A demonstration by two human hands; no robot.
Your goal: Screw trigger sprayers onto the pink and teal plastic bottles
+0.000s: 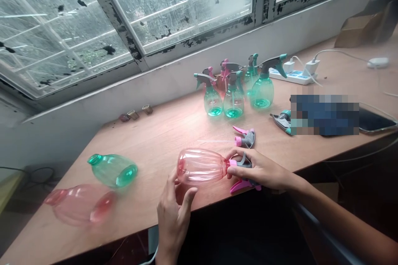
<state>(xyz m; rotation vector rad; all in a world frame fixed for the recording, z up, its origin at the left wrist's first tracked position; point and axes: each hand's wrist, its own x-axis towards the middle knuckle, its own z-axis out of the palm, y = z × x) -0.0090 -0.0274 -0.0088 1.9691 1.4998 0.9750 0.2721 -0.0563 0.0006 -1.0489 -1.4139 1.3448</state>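
A clear pink bottle point(202, 167) lies sideways in the air over the table's front edge, its neck pointing right. My right hand point(251, 167) is closed on the spray head point(244, 160) at that neck, thumb and fingers around its pink collar. My left hand point(175, 211) is at the bottle's base, fingers beside it and thumb spread apart below. A pink trigger point(239, 185) shows under my right hand; I cannot tell whether it belongs to the same spray head. Just behind lies a loose grey-and-pink spray head point(245, 138).
A green bottle point(112, 169) and another pink bottle point(81, 205) lie at left, without spray heads. Several spray bottles point(234, 99) stand at the back near a power strip point(294, 75). A green-and-grey spray head point(282, 121) and a phone point(376, 118) lie at right.
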